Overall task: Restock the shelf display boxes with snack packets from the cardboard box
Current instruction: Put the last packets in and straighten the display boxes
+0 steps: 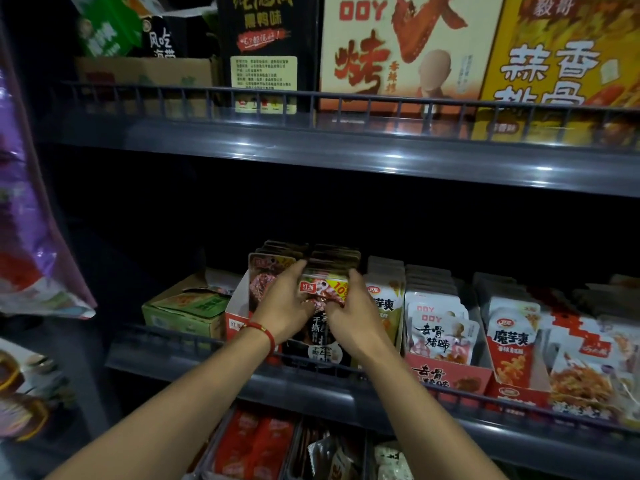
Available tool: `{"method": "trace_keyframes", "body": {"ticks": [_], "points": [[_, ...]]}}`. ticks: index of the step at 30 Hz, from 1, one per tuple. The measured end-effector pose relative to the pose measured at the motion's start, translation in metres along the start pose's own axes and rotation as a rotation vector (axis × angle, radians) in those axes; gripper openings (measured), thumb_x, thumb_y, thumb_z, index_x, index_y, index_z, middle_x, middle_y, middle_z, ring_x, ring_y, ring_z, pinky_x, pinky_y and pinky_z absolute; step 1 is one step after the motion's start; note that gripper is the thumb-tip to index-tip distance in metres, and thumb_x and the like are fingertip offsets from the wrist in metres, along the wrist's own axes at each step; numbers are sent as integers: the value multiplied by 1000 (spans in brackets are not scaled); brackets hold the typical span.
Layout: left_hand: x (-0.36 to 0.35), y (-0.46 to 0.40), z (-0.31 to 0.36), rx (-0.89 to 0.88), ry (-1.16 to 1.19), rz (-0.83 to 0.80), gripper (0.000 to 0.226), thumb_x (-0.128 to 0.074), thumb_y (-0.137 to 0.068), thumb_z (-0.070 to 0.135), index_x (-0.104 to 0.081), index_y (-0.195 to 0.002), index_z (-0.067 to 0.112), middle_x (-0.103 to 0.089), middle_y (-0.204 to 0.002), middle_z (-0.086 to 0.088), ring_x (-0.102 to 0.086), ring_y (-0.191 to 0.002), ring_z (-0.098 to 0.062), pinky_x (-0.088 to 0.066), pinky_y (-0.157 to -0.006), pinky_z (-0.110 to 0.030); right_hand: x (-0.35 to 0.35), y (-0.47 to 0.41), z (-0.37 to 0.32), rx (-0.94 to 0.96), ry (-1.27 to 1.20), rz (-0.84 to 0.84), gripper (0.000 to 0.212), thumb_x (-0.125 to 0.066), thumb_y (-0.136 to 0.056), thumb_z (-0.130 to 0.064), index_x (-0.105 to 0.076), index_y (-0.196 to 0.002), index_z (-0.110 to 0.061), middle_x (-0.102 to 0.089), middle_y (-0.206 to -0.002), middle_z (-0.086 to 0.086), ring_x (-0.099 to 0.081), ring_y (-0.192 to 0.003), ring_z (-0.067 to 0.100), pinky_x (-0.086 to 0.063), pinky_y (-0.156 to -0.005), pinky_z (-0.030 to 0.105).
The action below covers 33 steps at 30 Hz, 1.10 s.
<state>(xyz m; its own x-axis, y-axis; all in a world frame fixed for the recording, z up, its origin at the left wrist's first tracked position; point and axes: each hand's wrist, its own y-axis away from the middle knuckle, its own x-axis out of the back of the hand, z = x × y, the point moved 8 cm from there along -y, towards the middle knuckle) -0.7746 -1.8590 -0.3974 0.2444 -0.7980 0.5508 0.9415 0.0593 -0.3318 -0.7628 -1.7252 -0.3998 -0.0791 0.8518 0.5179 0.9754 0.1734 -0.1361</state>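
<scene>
On the middle shelf, a red-and-white display box (232,317) holds upright rows of snack packets. My left hand (284,306), with a red cord on its wrist, and my right hand (356,311) together grip a small stack of snack packets (323,287) with a red label and a yellow corner. The stack stands at the front of the box's right-hand row, and my fingers curl round both of its sides. Behind it stand more dark packets (334,254). The cardboard box is not in view.
A dark wire rail (166,336) fronts the shelf. A green carton (183,306) sits left of the display box; white packet boxes (440,327) and red ones (512,344) fill the right. Large cartons (398,46) stand on the upper shelf. A purple bag (24,237) hangs at left.
</scene>
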Motion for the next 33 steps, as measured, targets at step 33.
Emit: {"method": "trace_keyframes", "body": {"ticks": [33], "points": [[14,24,1,-261,-396,38,82,-63,-97,30,-15,-163,25,-14,-170,1,-9,-157,-16,-10,-127,-33,71,-6,-23,88,1133,356,36,-63,-95,-24,-57,-129,-16,-61,-124,10,-54,-120,32,-39,-100,45]]}}
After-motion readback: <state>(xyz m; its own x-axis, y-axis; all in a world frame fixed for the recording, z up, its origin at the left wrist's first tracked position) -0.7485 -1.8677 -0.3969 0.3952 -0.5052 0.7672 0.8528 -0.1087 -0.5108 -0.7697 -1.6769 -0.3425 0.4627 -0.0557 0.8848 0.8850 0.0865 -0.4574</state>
